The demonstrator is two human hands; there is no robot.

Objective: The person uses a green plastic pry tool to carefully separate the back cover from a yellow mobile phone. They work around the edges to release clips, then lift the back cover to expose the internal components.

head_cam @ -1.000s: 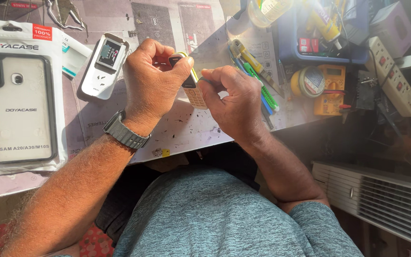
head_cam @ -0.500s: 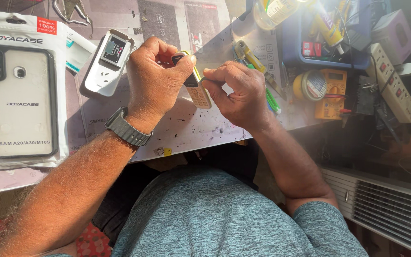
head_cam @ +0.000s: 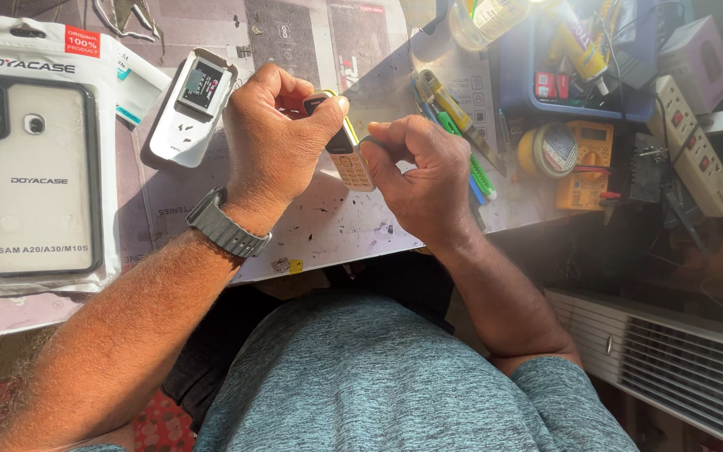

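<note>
Gold and small, the keypad phone (head_cam: pixel 346 151) sits between our two hands above the middle of the table (head_cam: pixel 336 230). Our left hand (head_cam: pixel 274 138) is closed on its upper end, thumb tip pressed against the dark top edge and the other fingers curled behind. Our right hand (head_cam: pixel 424 176) is also curled shut at the phone's 3 o'clock side, its fingertips touching the lower body where the pale keys show. The phone tilts, top toward 11 o'clock, and hangs clear of the tabletop. A grey watch (head_cam: pixel 226 224) wraps the left wrist.

At 9 o'clock from the left hand lies a white device (head_cam: pixel 187 109) with a small screen, and further toward 9 o'clock a packaged clear phone case (head_cam: pixel 37 167) lies flat. At 2 o'clock from the right hand stands a blue tray (head_cam: pixel 519 79) crowded with tubes and tools. Just at 3 o'clock from that hand lie green and blue pens (head_cam: pixel 479 172), then a roll of tape (head_cam: pixel 550 151) touching a yellow multimeter (head_cam: pixel 586 163). A white power strip (head_cam: pixel 696 146) runs along the far edge at 3 o'clock.
</note>
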